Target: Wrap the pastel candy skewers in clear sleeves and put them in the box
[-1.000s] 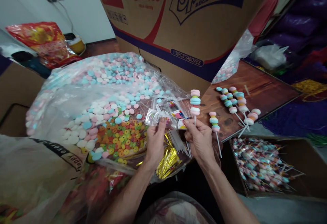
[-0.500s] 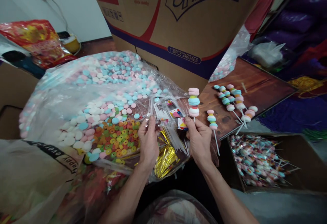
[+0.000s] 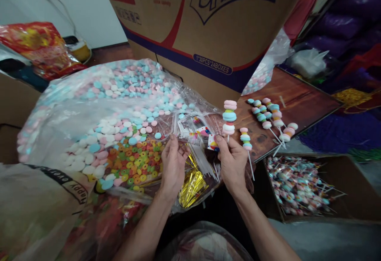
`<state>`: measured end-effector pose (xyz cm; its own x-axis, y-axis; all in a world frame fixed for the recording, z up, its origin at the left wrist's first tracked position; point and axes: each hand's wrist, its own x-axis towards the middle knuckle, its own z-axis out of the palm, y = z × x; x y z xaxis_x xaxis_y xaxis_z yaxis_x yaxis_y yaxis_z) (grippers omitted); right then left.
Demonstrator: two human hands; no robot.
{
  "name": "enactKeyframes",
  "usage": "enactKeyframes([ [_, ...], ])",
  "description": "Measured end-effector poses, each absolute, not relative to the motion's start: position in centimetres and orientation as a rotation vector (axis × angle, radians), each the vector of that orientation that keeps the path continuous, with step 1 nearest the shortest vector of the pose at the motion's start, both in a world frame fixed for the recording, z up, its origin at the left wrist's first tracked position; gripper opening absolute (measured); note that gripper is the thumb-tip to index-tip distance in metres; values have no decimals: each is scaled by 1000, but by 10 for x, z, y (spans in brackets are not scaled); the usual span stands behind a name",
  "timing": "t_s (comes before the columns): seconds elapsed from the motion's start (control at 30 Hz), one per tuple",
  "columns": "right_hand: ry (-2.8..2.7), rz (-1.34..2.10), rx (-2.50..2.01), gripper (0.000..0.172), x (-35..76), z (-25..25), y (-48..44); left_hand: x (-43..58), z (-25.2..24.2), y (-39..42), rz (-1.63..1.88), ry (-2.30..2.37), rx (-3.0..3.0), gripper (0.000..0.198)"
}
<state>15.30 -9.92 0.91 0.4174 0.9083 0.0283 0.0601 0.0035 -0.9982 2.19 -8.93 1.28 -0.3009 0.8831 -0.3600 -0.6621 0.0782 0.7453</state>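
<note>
Since the preceding frame, the held candy skewer (image 3: 229,116) has shifted right, and the fingers of the left hand (image 3: 173,169) have spread apart. The right hand (image 3: 233,165) pinches the skewer's stick and a printed wrapper (image 3: 212,143) between thumb and fingers; the skewer stands upright above the knuckles, with pink, blue and white discs separated by coloured rings. The left hand is partly open, beside the wrapper's clear film — whether it grips the film cannot be determined.

Below and between the hands lie white sticks (image 3: 205,163) and gold metallic ties (image 3: 192,189). Left of these are fruit-coloured ring candies (image 3: 133,161), with pastel disc candies (image 3: 131,80) filling a large clear bag (image 3: 71,114) behind them.

To the right, a single candy skewer (image 3: 245,138) lies near the right hand; a group of candy skewers (image 3: 274,116) rests farther out on the wood-patterned tabletop (image 3: 303,98). Lower right — an open cardboard box (image 3: 354,185) contains wrapped candy skewers (image 3: 297,187). A large printed carton (image 3: 184,58) stands at the back.
</note>
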Motion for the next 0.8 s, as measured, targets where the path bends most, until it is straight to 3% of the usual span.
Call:
enactKeyframes([
  [0.43,-1217,652,-1485,36,180,19,-120,21,5,-71,1499,995,60,21],
  [0.6,-1386,560,-1495,25,197,21,-153,21,-1,-65,1534,956,55,16],
  [0.8,-1580,383,-1380,11,200,17,-171,23,-4,-64,1550,973,75,23],
])
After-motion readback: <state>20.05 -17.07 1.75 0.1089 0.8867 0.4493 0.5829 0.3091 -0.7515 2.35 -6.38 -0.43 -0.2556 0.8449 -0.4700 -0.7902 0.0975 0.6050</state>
